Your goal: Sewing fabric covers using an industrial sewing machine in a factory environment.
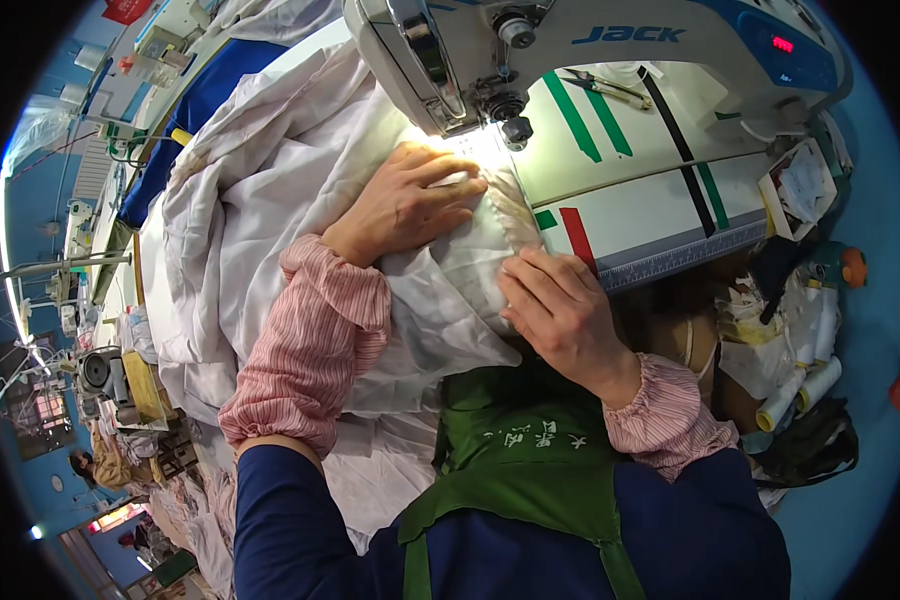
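Observation:
White, thin fabric (240, 190) lies in loose folds over the table to the left and drapes down toward my lap. Its right edge, gathered into a narrow crinkled strip (508, 208), runs up to the brightly lit needle area of a white and blue sewing machine (420, 60). My left hand (405, 203) rests flat on the cloth just left of the needle, fingers stretched out. Closer to me, my right hand (562, 312) pinches the edge of the fabric at the near end of the strip. Glare hides the needle and presser foot.
Thread snips (610, 88) lie on the machine bed under the arm, among green, black and red tape strips. A ruler strip (670, 255) lines the near table edge. At right are a small box (798, 190) and several thread cones (820, 383). Other machines stand far left.

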The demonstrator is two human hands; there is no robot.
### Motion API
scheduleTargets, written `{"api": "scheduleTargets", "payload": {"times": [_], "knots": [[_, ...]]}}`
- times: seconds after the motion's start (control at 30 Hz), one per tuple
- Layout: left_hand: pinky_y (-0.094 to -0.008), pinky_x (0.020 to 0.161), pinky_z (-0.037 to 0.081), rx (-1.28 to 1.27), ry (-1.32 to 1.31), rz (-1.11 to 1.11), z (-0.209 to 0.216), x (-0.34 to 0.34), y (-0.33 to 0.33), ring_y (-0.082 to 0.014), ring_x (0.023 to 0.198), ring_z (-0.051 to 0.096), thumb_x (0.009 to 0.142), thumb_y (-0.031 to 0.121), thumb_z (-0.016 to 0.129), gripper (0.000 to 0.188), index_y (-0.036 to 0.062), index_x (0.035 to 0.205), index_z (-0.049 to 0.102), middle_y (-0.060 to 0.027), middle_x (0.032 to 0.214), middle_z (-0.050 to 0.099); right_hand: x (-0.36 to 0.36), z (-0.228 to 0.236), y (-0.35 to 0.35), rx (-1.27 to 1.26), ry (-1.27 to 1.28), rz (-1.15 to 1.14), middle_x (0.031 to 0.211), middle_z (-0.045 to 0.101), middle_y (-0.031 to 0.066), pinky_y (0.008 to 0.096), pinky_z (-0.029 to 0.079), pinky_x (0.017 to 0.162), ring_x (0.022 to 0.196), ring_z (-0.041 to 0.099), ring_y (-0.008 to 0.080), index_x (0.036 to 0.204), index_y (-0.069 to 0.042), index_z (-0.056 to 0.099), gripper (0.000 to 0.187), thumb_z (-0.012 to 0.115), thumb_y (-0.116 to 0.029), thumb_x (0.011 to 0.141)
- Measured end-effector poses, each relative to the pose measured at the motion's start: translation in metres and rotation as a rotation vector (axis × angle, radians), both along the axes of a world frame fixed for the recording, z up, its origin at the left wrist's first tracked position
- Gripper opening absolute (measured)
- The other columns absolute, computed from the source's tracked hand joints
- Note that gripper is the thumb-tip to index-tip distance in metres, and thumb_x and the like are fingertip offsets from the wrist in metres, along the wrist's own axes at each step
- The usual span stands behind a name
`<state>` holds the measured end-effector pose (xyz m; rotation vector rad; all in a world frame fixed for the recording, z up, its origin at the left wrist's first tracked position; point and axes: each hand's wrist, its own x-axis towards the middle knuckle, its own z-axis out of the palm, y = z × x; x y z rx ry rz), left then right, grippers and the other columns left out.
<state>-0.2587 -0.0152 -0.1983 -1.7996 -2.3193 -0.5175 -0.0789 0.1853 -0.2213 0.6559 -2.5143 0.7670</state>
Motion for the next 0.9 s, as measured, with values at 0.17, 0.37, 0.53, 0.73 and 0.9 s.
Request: {"api": "scheduleTargets", "payload": {"times": [0.17,0.37,0.53,0.73,0.9], "knots": [[-0.0316,0.076,0.045,0.034,0.149,0.005,-0.004,-0.028,-0.004,-0.0164,0.079,0.055,0.079,0.017,0.072,0.026,0.0205,0.105,0.071,0.0014,0.095,0.061,-0.010,-0.001,-0.005,0.039,-0.052,-0.036,0.118,0.061,0.0085,0.0411,0.043,0.093,0.116,0.055,0.0250,0.111,-0.001,0.064,0.038,0.070,-0.023,0.079],[-0.0296,0.079,0.045,-0.042,0.351,-0.122,0.004,-0.041,-0.008,-0.0147,0.083,0.055,0.079,0.012,0.065,0.030,0.0179,0.108,0.068,0.0030,0.097,0.060,-0.003,-0.004,-0.008,0.029,0.008,-0.061,0.121,0.060,0.0085,0.0417,0.042,0.096,0.118,0.053,0.0254,0.113,-0.001,0.063,0.042,0.071,-0.023,0.078],[-0.0314,0.085,0.048,-0.169,0.168,-0.019,0.027,0.011,0.014,-0.0209,0.103,0.060,0.072,0.006,0.063,0.033,0.0100,0.105,0.067,-0.0028,0.111,0.062,0.007,-0.007,-0.007,-0.012,0.022,-0.050,0.120,0.060,0.0100,0.0434,0.042,0.099,0.118,0.052,0.0277,0.112,0.000,0.063,0.044,0.074,-0.018,0.074],[-0.0391,0.090,0.048,0.049,-0.087,0.275,0.002,0.089,0.027,-0.0282,0.112,0.057,0.077,0.009,0.065,0.035,0.0045,0.112,0.065,-0.0099,0.118,0.062,0.012,-0.006,-0.005,-0.014,0.057,-0.026,0.118,0.059,0.0120,0.0441,0.044,0.098,0.116,0.052,0.0296,0.108,0.001,0.064,0.042,0.075,-0.016,0.071],[-0.0390,0.092,0.045,0.053,0.017,0.284,-0.006,0.084,0.021,-0.0269,0.116,0.054,0.079,0.013,0.067,0.040,0.0069,0.119,0.063,-0.0077,0.123,0.060,0.015,-0.003,0.000,0.006,0.024,-0.026,0.116,0.060,0.0122,0.0438,0.045,0.096,0.113,0.054,0.0297,0.107,0.002,0.065,0.039,0.075,-0.014,0.072]]}}
